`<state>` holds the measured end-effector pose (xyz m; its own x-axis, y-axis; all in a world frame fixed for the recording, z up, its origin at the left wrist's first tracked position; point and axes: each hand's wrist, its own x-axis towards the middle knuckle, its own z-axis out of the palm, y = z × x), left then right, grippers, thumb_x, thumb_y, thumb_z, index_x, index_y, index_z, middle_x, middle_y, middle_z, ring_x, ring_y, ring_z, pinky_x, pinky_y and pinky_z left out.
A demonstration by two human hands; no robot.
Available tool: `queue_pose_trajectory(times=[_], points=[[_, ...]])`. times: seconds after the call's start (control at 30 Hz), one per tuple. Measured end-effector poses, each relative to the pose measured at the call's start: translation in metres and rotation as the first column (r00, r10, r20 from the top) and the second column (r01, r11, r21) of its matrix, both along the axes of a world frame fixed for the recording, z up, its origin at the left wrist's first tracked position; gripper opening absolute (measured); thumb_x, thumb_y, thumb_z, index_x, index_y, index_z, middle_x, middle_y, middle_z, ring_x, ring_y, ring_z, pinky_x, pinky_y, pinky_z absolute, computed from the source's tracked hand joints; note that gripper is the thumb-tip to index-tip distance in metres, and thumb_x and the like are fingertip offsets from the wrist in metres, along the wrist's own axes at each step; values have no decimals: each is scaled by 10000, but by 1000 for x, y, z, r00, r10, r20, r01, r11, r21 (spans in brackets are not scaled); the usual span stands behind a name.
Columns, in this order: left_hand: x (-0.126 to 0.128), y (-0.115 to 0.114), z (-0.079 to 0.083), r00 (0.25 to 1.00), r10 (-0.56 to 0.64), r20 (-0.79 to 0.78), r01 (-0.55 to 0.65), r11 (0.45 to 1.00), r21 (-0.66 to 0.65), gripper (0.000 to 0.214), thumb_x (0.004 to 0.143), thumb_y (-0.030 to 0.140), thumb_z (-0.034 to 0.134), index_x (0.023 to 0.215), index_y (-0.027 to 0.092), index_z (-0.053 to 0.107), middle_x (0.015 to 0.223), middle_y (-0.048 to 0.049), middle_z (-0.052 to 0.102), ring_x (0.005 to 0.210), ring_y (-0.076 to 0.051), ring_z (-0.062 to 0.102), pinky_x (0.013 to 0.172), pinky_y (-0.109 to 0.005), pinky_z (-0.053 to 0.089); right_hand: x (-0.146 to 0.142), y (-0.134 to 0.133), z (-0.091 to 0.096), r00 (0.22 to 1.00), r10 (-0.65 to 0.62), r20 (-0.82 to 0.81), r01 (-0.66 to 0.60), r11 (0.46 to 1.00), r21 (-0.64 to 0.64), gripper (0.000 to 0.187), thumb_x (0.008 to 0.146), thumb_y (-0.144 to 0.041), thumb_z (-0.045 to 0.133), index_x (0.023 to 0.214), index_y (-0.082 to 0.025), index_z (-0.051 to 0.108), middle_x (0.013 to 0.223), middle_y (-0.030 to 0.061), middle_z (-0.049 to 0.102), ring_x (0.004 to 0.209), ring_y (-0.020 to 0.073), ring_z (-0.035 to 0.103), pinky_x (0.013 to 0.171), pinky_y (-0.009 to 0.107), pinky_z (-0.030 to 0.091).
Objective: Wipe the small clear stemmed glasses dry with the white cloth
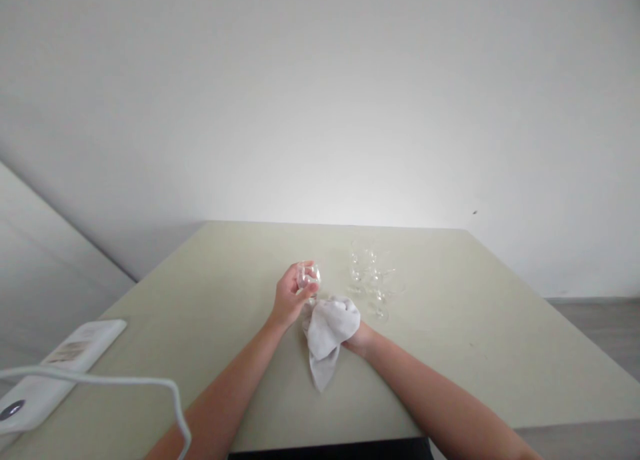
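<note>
A small clear stemmed glass [309, 274] is in my left hand [289, 296], whose fingers and thumb wrap round its bowl. Just below and to the right, my right hand [354, 341] grips a pale grey cloth [327, 333]. Most of that hand's fingers are covered by the cloth, which touches the lower part of the glass and hangs down in a point. To the right of my hands, several more clear glasses [370, 280] form a group on the table. Their outlines overlap and are faint.
The pale green table [210, 273] reaches back to a white wall [320, 100]. At the left edge lies a flat white device [63, 367] with a dark oval spot. A white cable [115, 379] curves across the lower left, in front of my left forearm.
</note>
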<state>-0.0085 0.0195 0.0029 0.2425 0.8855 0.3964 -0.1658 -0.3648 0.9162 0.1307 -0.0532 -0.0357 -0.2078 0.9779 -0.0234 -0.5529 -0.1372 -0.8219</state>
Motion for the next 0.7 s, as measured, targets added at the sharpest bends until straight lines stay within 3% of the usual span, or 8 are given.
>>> queue_pose_trajectory(times=[0.37,0.7], points=[[-2,-1,-2,997,-49,-66,52,998,33,572,717,466,728,1173,173,544,941,-39,603,675,-113,571,563,-209,478,2,-1,-4,995,42,94,-50,996,76,181,707,-304,744,720,-160,635,698,19,627,607,126,578,621,256,490],[-2,-2,-1,992,-30,-123,35,999,39,610,705,496,726,1184,164,546,937,-50,619,690,-132,587,604,-232,490,2,-1,4,985,69,159,-91,987,135,176,728,-301,718,708,-149,630,695,6,598,618,108,531,613,237,462]])
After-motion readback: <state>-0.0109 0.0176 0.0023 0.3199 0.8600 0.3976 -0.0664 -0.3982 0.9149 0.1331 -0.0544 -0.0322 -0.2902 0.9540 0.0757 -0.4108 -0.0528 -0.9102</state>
